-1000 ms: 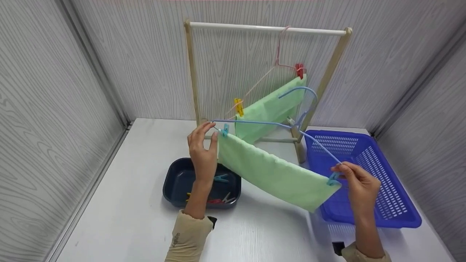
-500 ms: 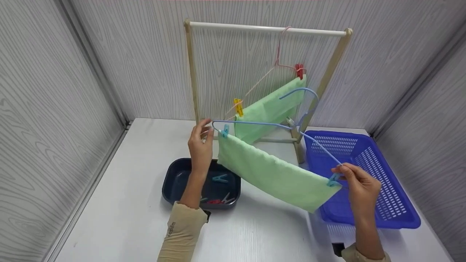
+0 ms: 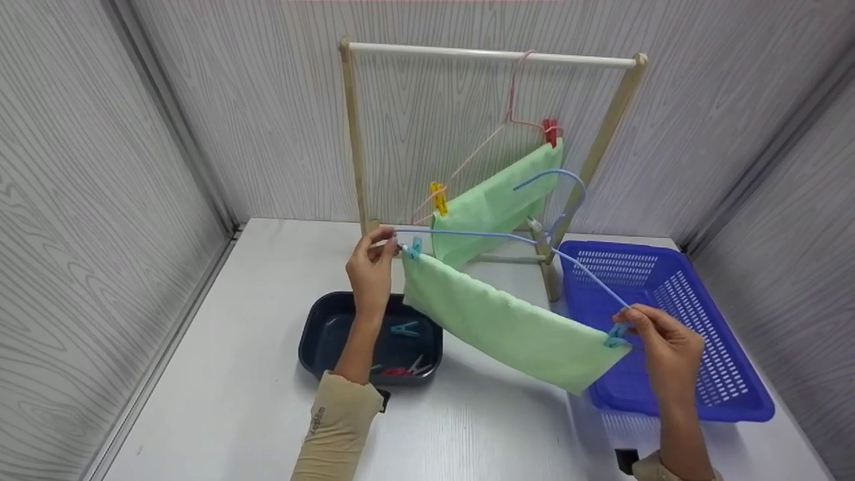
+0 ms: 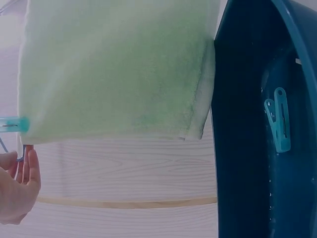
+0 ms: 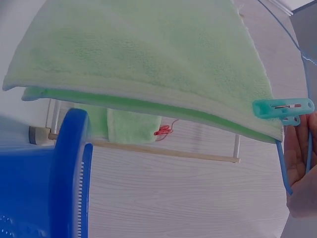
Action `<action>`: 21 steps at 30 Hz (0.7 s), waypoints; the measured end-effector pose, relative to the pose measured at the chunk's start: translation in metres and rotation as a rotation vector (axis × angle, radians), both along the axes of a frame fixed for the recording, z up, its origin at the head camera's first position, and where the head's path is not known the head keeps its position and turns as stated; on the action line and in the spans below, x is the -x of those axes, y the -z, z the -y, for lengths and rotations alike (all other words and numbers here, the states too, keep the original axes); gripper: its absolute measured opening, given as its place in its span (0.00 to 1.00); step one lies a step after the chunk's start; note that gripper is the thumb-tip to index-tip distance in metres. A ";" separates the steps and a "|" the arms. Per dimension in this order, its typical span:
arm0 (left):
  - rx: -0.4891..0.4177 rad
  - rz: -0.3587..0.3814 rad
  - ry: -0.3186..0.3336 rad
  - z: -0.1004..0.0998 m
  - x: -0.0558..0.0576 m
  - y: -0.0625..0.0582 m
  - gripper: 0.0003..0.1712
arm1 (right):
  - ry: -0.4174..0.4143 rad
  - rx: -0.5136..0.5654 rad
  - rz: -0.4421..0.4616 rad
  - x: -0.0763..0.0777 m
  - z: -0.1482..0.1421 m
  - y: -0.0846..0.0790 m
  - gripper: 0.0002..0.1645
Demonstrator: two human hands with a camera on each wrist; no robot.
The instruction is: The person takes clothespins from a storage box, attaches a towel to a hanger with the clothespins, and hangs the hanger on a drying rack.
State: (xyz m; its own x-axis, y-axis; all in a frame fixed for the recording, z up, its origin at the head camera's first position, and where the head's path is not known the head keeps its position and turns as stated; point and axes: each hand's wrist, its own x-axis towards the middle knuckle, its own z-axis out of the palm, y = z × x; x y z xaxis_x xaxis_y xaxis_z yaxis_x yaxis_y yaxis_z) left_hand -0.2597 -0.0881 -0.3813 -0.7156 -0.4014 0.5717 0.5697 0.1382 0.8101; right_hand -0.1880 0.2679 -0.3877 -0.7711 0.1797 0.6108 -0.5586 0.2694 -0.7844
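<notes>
A blue hanger (image 3: 461, 233) is held up over the table, its hook pointing up and away. Folded over its lower bar hangs a light green towel (image 3: 514, 327), fixed by a light-blue clothespin (image 3: 415, 248) at the left corner and another clothespin (image 5: 282, 107) at the right. My left hand (image 3: 369, 277) pinches the hanger's left end between thumb and fingers. At the right end, my right hand (image 3: 673, 351) grips the hanger right beside the clothespin. In the left wrist view, the towel (image 4: 119, 74) hangs beside the dark basin (image 4: 237, 148).
Behind stands a drying rack (image 3: 434, 49) with a pink hanger (image 3: 511, 100) bearing a second green towel (image 3: 501, 194), clipped by yellow and red clothespins. A dark basin (image 3: 307, 347) with several clothespins sits below my left forearm; a blue basket (image 3: 735, 334) stands at the right.
My left fingers came away from the hanger's left end half a second ago and now pinch it again. The hanger and towel have dipped slightly, with my right hand still gripping.
</notes>
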 end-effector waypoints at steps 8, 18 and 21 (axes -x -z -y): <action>0.000 0.000 -0.018 -0.001 0.001 0.007 0.07 | 0.011 -0.242 -0.107 -0.004 -0.012 0.001 0.05; -0.031 0.014 -0.052 -0.007 0.001 0.010 0.07 | 0.092 -0.412 0.047 -0.012 -0.019 0.001 0.04; -0.034 0.012 -0.054 -0.007 0.002 0.011 0.07 | 0.025 -0.422 0.015 -0.014 -0.023 0.000 0.09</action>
State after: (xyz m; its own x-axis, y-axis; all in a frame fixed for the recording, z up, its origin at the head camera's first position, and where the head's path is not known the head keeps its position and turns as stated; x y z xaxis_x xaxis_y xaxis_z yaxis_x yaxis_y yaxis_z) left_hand -0.2612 -0.0807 -0.3925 -0.6991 -0.4588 0.5485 0.5524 0.1404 0.8216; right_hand -0.1737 0.2905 -0.3878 -0.7792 -0.0647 0.6234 -0.5368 0.5824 -0.6105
